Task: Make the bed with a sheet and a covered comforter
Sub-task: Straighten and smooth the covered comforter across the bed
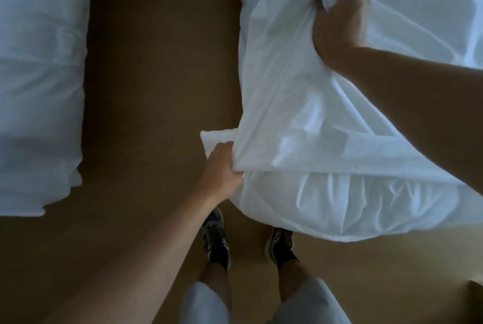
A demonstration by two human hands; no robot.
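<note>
Sheet (300, 114) at corner of bed (366, 208): spreading step
Left hand (222, 167), right hand (337, 23) both clenched on cloth; next likely needs pulling taut beyond the fingers

Left of the left hand (222, 167), a strip of bare brown floor (156, 75) lies open between the two beds. The second bed (39, 75) bounds this strip further left. Between the left hand and the right hand (337, 26), the lifted white fabric (300, 114) hangs as a barrier. Beneath its hem, right of the left hand, the bed corner (352, 206) blocks passage. Below the hands, the left shoe (215, 240) and right shoe (279, 245) stand on the floor, with open floor between them.
</note>
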